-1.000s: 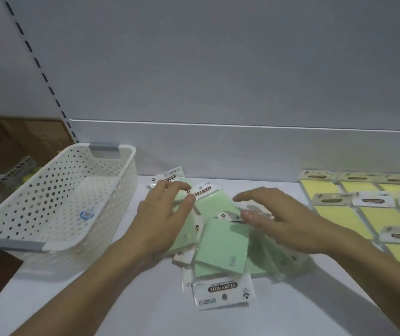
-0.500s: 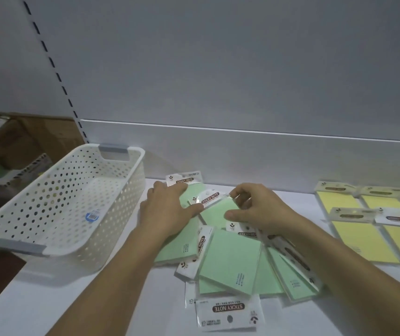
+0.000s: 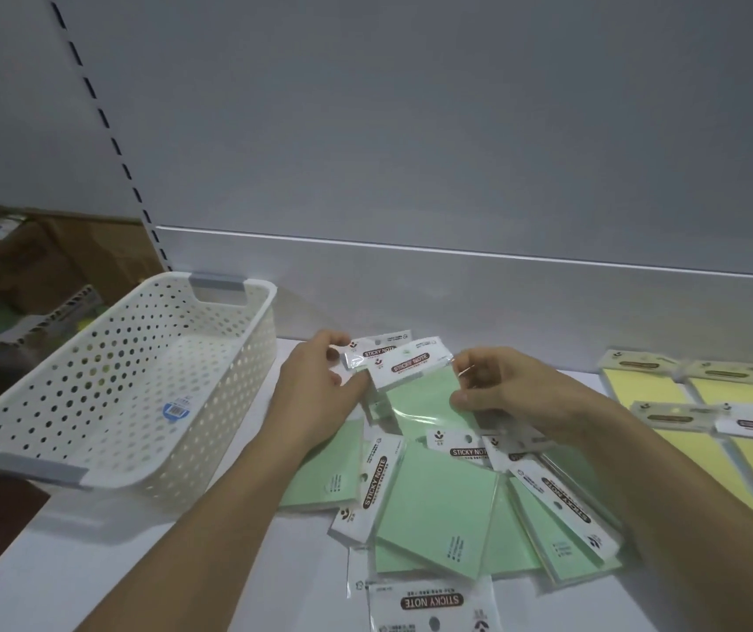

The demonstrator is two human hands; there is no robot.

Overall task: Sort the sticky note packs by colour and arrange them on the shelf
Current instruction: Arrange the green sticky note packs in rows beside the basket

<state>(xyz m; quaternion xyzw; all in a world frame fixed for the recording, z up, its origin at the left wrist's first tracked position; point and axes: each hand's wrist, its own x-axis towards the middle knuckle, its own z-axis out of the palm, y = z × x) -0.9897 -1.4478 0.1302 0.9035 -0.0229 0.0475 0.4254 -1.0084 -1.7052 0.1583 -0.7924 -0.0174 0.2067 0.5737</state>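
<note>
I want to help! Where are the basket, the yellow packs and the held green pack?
basket [image 3: 217, 281], head view, far handle
yellow packs [image 3: 643, 394], head view, one yellow face
held green pack [image 3: 420, 396], head view, green face

Only the person's arms show from where I stand. The left hand [image 3: 315, 385] and the right hand [image 3: 497, 390] are both bare. So are the left forearm [image 3: 210, 517] and the right forearm [image 3: 666, 504], uncovered all the way down to the lower edge of view, where they are cut off. The forearms are slim and smooth and narrow at the wrists. The fingers are long and slender, with lightly marked knuckles. The nails that show, a left fingernail [image 3: 332, 353] and the right thumbnail [image 3: 459, 396], are short and plain. Whatever is worn higher up is out of sight.
</note>
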